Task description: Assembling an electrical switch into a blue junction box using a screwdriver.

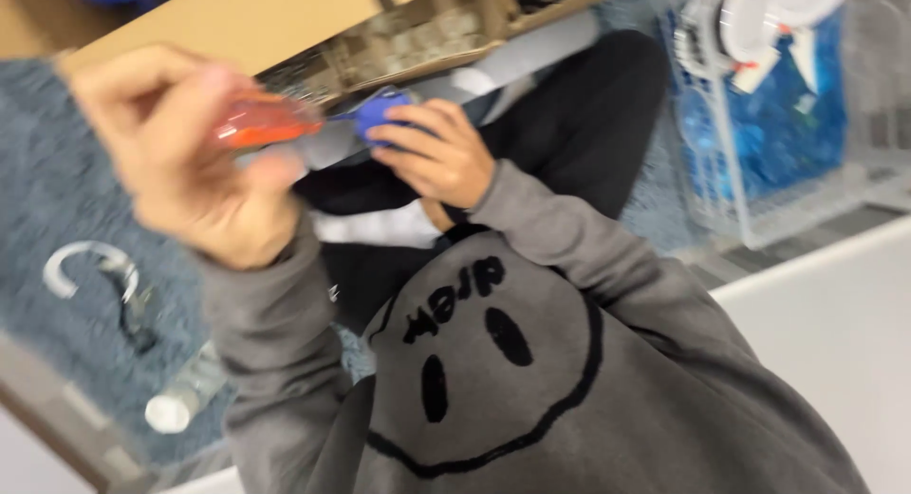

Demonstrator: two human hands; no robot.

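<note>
Holding: an orange-handled tool (266, 122) is being gripped at its handle by the left hand (185, 162), fingers clamped around it.
Axis: its long axis is running nearly level across the view, the far end pointing toward the right hand (438, 157).
Tip: a blue piece (381, 112) is sitting at that end, with the right hand's fingers closing on it.
Place: everything is hovering above the lap.
Around: a cardboard box (237, 19), blue carpet (47, 190), a plastic bottle (190, 394) and a wire basket (759, 124) are lying nearby.
</note>
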